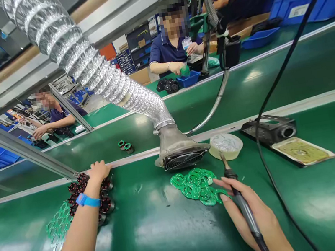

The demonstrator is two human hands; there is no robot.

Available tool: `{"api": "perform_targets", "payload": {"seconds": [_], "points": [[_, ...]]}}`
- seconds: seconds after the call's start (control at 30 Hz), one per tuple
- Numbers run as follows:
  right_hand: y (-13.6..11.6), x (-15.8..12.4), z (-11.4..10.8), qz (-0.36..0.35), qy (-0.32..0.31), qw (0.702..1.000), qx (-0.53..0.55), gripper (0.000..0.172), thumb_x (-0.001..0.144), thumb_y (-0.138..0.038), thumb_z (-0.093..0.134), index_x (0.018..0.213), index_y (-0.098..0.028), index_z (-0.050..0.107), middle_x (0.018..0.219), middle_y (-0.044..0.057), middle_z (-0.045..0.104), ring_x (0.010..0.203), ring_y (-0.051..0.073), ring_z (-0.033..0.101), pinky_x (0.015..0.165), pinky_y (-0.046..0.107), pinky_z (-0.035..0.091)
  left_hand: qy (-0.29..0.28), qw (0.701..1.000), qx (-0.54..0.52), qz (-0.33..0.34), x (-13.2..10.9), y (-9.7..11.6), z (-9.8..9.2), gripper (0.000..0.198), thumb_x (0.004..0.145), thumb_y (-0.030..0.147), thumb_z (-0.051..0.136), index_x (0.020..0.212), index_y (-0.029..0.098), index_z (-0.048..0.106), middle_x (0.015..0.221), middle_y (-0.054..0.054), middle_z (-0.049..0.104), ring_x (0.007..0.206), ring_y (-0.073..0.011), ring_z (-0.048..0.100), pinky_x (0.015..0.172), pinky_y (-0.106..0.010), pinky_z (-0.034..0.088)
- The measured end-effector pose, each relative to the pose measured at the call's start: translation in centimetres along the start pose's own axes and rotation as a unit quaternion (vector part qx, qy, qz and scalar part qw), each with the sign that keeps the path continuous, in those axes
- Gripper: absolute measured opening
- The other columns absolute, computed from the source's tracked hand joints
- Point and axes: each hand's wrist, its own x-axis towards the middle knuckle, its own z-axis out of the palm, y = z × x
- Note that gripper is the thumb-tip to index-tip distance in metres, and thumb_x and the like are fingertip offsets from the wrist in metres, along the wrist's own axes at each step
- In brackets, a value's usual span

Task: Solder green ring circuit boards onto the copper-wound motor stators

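My left hand (99,171) reaches over the far end of a cluster of dark motor stators (106,204) with reddish windings. Its fingers bend down out of sight, so what they touch is hidden. A blue band circles that wrist. Left of the stators lies a sheet-like group of green ring-shaped circuit boards (59,225). In my right hand (257,209) is a soldering iron (245,208), its tip up toward a round pale tub (226,146). The thumb and fingertips of that hand are at the edge of a loose pile of green ring boards (196,186).
A fume extractor nozzle (184,148) on a silver flexible duct (105,76) hangs above the boards. Two stators (125,146) stand beyond the ledge. A soldering iron stand (274,129) with a yellowish pad (301,151) sits right, behind a black cable (263,157). Co-workers sit opposite.
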Motion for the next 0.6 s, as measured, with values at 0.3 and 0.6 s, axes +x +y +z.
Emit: {"api": "perform_targets", "payload": {"seconds": [0.3, 0.6], "points": [[-0.3, -0.5, 0.0, 0.049, -0.013, 0.998, 0.023, 0.03, 0.088, -0.036, 0.05, 0.115, -0.023, 0.054, 0.104, 0.008, 0.072, 0.098, 0.023, 0.067, 0.088, 0.039, 0.052, -0.041, 0.991, -0.03, 0.126, -5.9, -1.9, 1.5, 0.049, 0.089, 0.047, 0.039, 0.131, 0.024, 0.049, 0.136, -0.011, 0.054, 0.126, -0.0296, 0.047, 0.103, -0.044, 0.037], [-0.9, -0.7, -0.2, 0.005, 0.009, 0.999, 0.037, 0.024, 0.091, -0.035, 0.049, 0.11, -0.022, 0.057, 0.091, 0.006, 0.074, 0.088, 0.022, 0.068, 0.083, 0.037, 0.054, 0.145, 0.985, -0.001, 0.095, -15.3, 0.0, 4.8, 0.03, 0.084, 0.036, 0.055, 0.103, 0.013, 0.061, 0.123, -0.019, 0.055, 0.118, -0.0365, 0.046, 0.095, -0.051, 0.041]]}}
